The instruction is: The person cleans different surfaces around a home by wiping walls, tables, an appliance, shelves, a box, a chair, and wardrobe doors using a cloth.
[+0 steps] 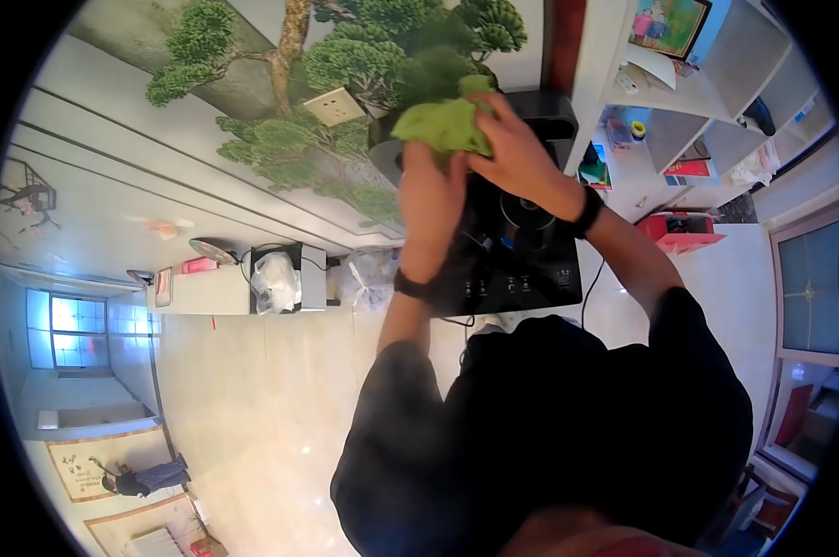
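Observation:
A bunched green cloth (443, 126) is held up over the back part of a glossy black appliance (540, 290) with control markings along its front edge and a round plate (527, 212) on its top. My right hand (517, 153) has its fingers closed on the cloth's right side. From below, my left hand (429, 200) grips the cloth's lower edge; some of its fingertips are hidden behind the fabric. Dark bands circle both wrists. The raised back housing (545, 113) of the appliance lies just beyond the hands.
A wall socket (336, 107) is on the tree-patterned wall close to the left. White shelves (689, 107) with small items stand at the right, a red box (679, 232) below them. Plastic bags (368, 278) sit left of the appliance. A cable (594, 288) hangs on its right. Another person (150, 478) is far off.

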Demonstrator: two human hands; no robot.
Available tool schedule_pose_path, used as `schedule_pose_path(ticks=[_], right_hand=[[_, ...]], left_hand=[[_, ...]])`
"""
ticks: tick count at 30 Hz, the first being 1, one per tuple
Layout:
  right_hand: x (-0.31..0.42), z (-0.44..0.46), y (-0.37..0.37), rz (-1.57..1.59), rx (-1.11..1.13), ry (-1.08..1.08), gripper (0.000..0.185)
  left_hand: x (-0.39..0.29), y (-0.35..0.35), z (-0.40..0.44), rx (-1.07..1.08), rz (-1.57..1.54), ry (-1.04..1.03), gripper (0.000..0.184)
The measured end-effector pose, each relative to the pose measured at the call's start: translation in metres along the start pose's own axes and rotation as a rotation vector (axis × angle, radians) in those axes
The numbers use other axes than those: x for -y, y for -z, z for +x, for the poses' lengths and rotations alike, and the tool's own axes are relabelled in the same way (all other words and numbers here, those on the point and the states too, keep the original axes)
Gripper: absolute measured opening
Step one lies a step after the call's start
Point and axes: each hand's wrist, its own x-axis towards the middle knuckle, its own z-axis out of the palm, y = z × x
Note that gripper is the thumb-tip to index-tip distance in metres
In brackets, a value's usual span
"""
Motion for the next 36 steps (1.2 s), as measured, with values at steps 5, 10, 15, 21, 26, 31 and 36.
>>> schedule_pose_path(ticks=[5, 10, 15, 21, 26, 31, 36], right_hand=[[-0.021, 0.055, -0.102, -0.070, 0.148, 0.033, 0.043], [-0.037, 0.060, -0.127, -0.142, 0.162, -0.021, 0.042], [-0.029, 0.043, -0.069, -0.213, 0.186, -0.214, 0.046], [-0.084, -0.009, -0.002, -0.425, -0.005, -0.279, 0.048], [-0.071, -0.014, 0.021, -0.502, -0.060, -0.375, 0.046], [-0.080, -0.006, -0.018, -0.549, -0.105, -0.208, 0.047], [-0.049, 0.021, -0.073, -0.461, 0.023, -0.236, 0.048]], left_hand=[[0.087, 0.025, 0.037, -0.082, 0.205, 0.070, 0.038], [0.117, 0.018, 0.050, 0.045, 0.280, 0.052, 0.032], [0.090, -0.008, 0.055, 0.099, 0.285, -0.289, 0.022], [0.035, -0.094, 0.059, 0.212, 0.077, -0.257, 0.024], [0.011, -0.115, 0.059, 0.278, -0.026, -0.219, 0.026], [0.040, -0.086, 0.059, 0.236, 0.032, -0.168, 0.025], [0.077, -0.031, 0.053, 0.155, 0.110, -0.042, 0.026]])
